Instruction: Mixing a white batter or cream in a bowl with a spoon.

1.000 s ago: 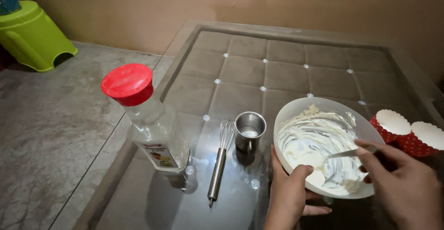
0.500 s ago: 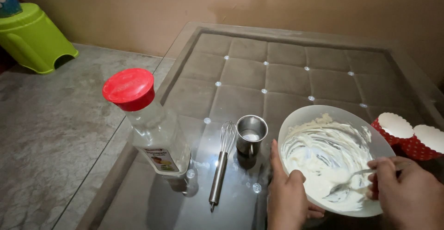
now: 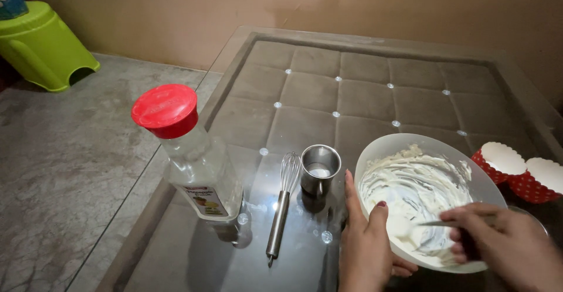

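The white bowl (image 3: 431, 201) of pale batter sits on the glass tabletop (image 3: 193, 257) at about four o'clock in the view, its near rim hidden behind both hands. The left hand (image 3: 366, 248) grips the bowl's left edge, thumb hooked over the rim, wrist cut off by the bottom of the frame. The right hand (image 3: 507, 248) is clenched around a spoon (image 3: 431, 224), whose handle is buried in the fist and whose tip is blurred in the batter. At nine o'clock of the bowl stand a small steel cup (image 3: 320, 169), a whisk (image 3: 282, 201) and a red-capped clear bottle (image 3: 196, 157). Two red paper baking cups (image 3: 522, 169) sit at two o'clock, one partly cut off.
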